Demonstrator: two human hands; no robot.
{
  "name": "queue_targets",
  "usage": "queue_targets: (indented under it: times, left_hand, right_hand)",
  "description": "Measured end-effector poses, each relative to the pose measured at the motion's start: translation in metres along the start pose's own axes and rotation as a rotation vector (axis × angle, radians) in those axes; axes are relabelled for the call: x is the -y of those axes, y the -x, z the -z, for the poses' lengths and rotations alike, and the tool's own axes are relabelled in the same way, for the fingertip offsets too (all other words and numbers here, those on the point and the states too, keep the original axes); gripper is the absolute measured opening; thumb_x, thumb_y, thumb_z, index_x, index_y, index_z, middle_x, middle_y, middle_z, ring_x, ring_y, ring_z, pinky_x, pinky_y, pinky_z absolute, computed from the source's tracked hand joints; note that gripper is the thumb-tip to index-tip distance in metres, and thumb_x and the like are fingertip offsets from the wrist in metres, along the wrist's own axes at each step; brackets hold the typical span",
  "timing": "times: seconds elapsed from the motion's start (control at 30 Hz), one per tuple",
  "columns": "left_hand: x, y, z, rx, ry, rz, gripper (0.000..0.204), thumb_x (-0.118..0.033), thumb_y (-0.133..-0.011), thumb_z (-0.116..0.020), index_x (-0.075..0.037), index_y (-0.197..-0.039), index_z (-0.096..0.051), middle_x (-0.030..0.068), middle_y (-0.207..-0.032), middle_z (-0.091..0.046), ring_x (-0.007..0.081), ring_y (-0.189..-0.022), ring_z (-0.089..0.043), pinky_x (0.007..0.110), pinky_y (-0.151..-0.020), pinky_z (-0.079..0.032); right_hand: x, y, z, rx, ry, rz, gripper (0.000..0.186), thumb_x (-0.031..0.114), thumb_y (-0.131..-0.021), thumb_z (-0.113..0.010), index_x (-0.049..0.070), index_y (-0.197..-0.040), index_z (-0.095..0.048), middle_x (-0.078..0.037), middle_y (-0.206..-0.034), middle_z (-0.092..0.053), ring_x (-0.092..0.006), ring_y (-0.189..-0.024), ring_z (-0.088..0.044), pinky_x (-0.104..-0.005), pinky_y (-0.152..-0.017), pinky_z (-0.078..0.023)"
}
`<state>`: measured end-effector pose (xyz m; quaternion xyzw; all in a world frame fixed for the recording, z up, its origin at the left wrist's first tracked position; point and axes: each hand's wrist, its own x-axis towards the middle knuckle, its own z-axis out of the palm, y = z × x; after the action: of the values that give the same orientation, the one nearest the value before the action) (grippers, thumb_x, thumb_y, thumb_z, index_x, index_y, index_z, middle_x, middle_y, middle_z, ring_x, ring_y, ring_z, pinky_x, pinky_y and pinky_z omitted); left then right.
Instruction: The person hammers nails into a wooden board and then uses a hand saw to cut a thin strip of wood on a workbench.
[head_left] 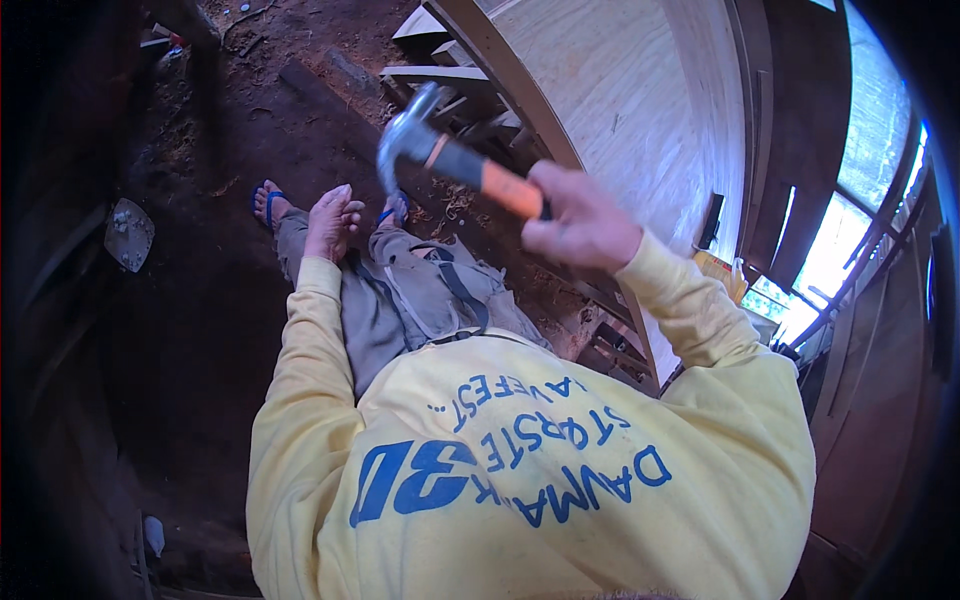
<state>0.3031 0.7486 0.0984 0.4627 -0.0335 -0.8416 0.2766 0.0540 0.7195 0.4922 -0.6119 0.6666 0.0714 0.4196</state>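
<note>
My right hand (580, 220) grips a claw hammer (465, 165) by the end of its black and orange handle. The shiny metal head points away to the left, raised in the air beside the wooden bench. My left hand (332, 222) hangs over my legs with its fingers curled in; whatever it holds, if anything, is too small to make out. It is apart from the hammer and the bench. A pale plywood top (620, 95) with a raised wooden edge lies to the right of the hammer.
Scrap wood pieces (470, 100) are piled under the bench edge. A plank (330, 100) lies on the dark dirt floor (190, 330). A yellow package (720, 275) is near my right forearm. Dark boards (800, 130) stand at the far right. My sandaled feet (268, 203) are below my hands.
</note>
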Motion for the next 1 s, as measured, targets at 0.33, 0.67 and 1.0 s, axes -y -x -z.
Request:
queue_targets:
  times: [0.33, 0.67, 1.0]
  left_hand:
    - [0.001, -0.008, 0.008, -0.031, 0.018, -0.009, 0.033, -0.029, -0.098, -0.069, -0.010, -0.124, -0.060, 0.0039, -0.085, -0.069, 0.0094, -0.062, -0.061, 0.022, -0.050, -0.047]
    - [-0.005, 0.002, -0.002, -0.026, 0.059, 0.011, 0.034, -0.029, -0.098, -0.069, -0.011, -0.124, -0.060, 0.0037, -0.084, -0.069, 0.0094, -0.063, -0.062, 0.022, -0.050, -0.048]
    - [-0.008, -0.003, -0.004, 0.001, 0.021, 0.021, 0.033, -0.030, -0.098, -0.069, -0.011, -0.123, -0.060, 0.0033, -0.083, -0.069, 0.0097, -0.062, -0.062, 0.023, -0.049, -0.048]
  right_hand:
    - [0.009, -0.003, -0.011, 0.015, 0.212, 0.130, 0.029, 0.021, -0.080, -0.066, 0.003, -0.095, -0.048, -0.018, -0.072, -0.052, -0.0329, -0.065, -0.059, -0.0440, -0.060, -0.045]
    - [-0.007, -0.006, -0.011, -0.115, 0.251, 0.000, 0.031, 0.025, -0.081, -0.063, 0.001, -0.093, -0.049, -0.026, -0.081, -0.060, -0.0476, -0.080, -0.062, -0.0505, -0.069, -0.049]
    - [-0.021, -0.020, 0.009, -0.218, 0.056, 0.052, 0.027, 0.019, -0.079, -0.066, 0.000, -0.088, -0.050, -0.019, -0.068, -0.051, -0.0331, -0.062, -0.055, -0.0419, -0.060, -0.045]
